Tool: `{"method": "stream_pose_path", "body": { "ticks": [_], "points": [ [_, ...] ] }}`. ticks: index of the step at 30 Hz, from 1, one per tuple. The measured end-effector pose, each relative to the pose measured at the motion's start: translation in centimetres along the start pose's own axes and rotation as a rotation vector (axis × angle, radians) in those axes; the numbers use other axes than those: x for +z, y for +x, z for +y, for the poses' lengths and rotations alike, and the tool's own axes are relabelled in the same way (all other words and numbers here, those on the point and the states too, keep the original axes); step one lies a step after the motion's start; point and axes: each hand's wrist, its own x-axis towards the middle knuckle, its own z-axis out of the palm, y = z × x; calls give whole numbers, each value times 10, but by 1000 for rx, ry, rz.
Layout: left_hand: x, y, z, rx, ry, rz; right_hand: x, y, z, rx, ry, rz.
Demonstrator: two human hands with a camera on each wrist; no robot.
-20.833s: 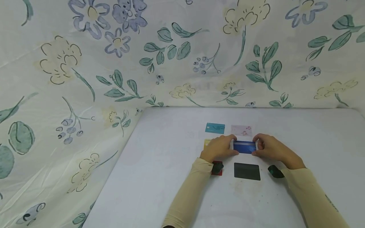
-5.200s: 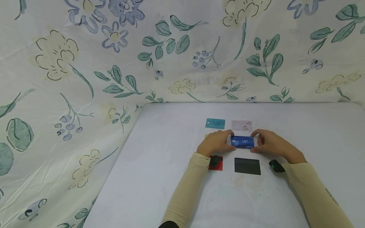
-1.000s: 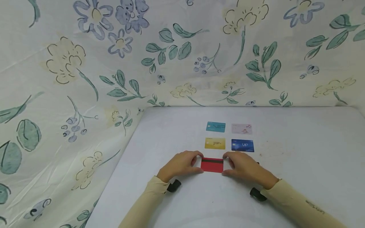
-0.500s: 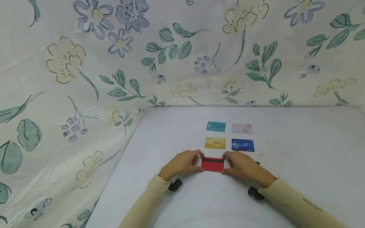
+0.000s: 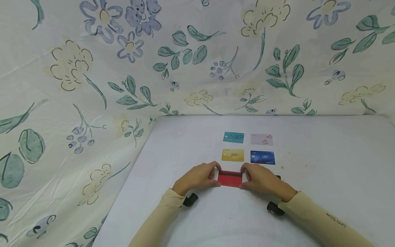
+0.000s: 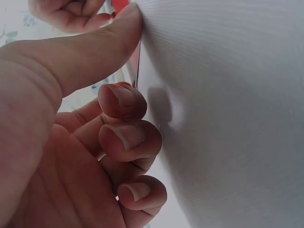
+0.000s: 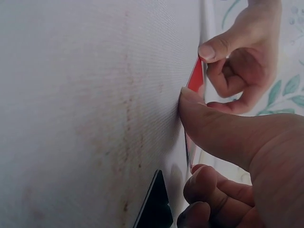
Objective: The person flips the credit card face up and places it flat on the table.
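A red card with a dark stripe along its far side is held between both hands at the near left of a group of cards. My left hand pinches its left end, thumb at the near corner and index finger at the far one. At the right end, my right hand grips it the same way. In the right wrist view the red card stands close to the white surface, partly behind the thumb. Just beyond lie a gold card and a blue VIP card.
Farther back lie a teal VIP card and a pale pink card. A black card lies beside the right hand, mostly hidden by the right arm in the head view. Floral cloth hangs behind the white table.
Both hands have let go of the blue card, which went from stripe up to VIP face up, and moved nearer and left onto the red card. Over the last second they hardly move.
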Motion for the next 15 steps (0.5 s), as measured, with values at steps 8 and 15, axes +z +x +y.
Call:
{"method": "stream_pose_path", "body": {
  "ticks": [8,15],
  "points": [
    [2,1,-1,-12,11,-8,1,0,2,-26,17,1],
    [3,1,-3,5,11,0,1,-1,4,-32,-12,22]
  ]
}}
